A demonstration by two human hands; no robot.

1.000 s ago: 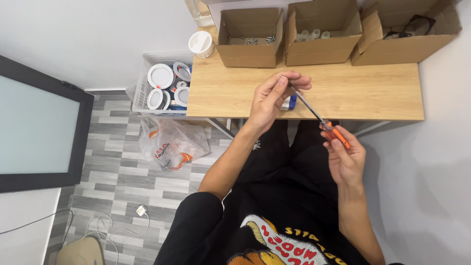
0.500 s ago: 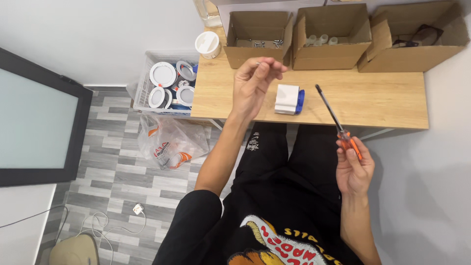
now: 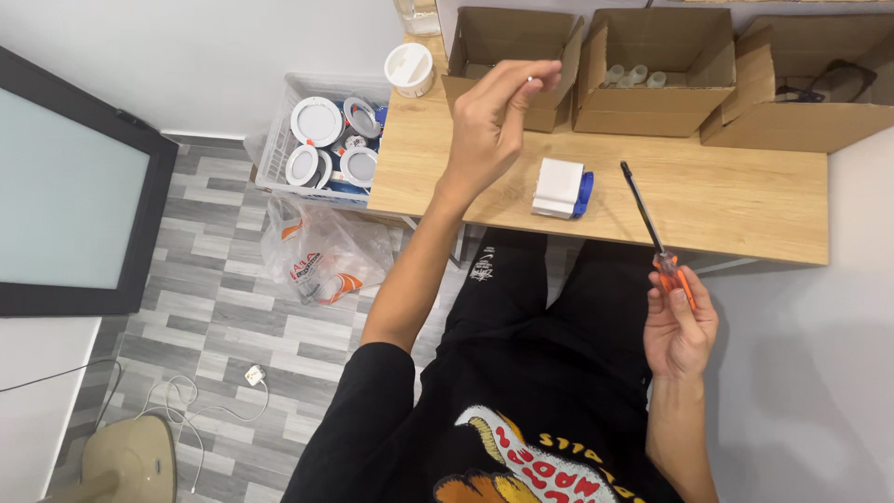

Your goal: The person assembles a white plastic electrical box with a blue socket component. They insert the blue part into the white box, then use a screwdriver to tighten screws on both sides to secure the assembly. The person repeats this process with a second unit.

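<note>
My left hand (image 3: pixel 496 116) is raised over the wooden table (image 3: pixel 745 200), in front of the leftmost cardboard box (image 3: pixel 507 47). Its thumb and fingers pinch something tiny and pale that I cannot make out. My right hand (image 3: pixel 680 321) is low at the table's near edge and holds a screwdriver (image 3: pixel 652 228) by its orange handle, the dark shaft pointing up over the tabletop. A small white and blue device (image 3: pixel 562 188) lies on the table between the two hands, touched by neither.
Three open cardboard boxes line the back of the table; the middle one (image 3: pixel 643 70) holds small pale parts. A white round lid (image 3: pixel 409 68) sits at the table's left corner. A crate of round lamps (image 3: pixel 321 140) and a plastic bag (image 3: pixel 321 251) are on the floor at left.
My left hand has lifted away from the screwdriver tip and moved up and left toward the leftmost box. My right hand drew the screwdriver down and right. The white and blue device is uncovered.
</note>
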